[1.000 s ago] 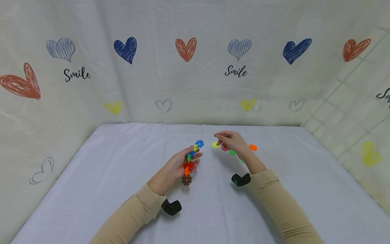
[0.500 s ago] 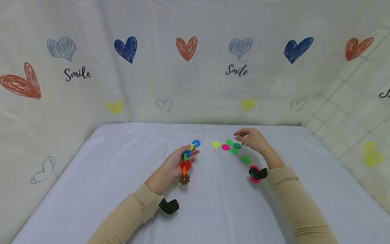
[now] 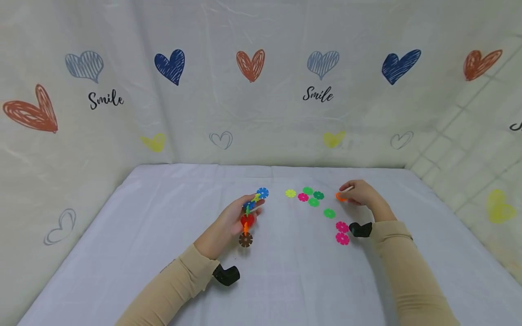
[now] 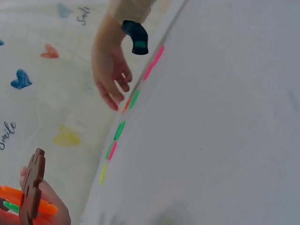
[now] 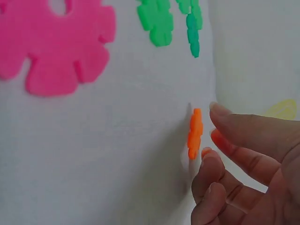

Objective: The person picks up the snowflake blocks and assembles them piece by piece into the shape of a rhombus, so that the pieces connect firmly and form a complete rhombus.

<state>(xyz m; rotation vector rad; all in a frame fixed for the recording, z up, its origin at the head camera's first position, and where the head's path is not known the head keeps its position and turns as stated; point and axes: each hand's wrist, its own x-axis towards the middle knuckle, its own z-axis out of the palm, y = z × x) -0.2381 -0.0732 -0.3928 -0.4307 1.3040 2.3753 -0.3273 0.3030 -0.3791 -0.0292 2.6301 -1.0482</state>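
My left hand (image 3: 228, 224) holds a chain of interlocking snowflake discs (image 3: 247, 220). A blue disc (image 3: 263, 193) sits at its far end and a brown disc (image 3: 245, 240) at its near end, with yellow, green, red and orange ones between. In the left wrist view the brown disc (image 4: 33, 187) stands edge-on beside the palm. My right hand (image 3: 364, 194) reaches over a loose orange disc (image 3: 339, 197) on the table. Seen from the right wrist, thumb and fingers are spread just beside that orange disc (image 5: 195, 133), which lies flat.
Loose discs lie on the white-covered table (image 3: 293, 280): a yellow disc (image 3: 290, 193), several green discs (image 3: 329, 213) and pink discs (image 3: 342, 238). A dark wrist device (image 3: 360, 229) hangs under the right cuff, another (image 3: 226, 275) under the left. A printed curtain (image 3: 269, 113) stands behind.
My right hand has moved rightward from above the yellow disc to the orange one, uncovering the green and pink discs. The left hand has shifted slightly left, still holding the chain.
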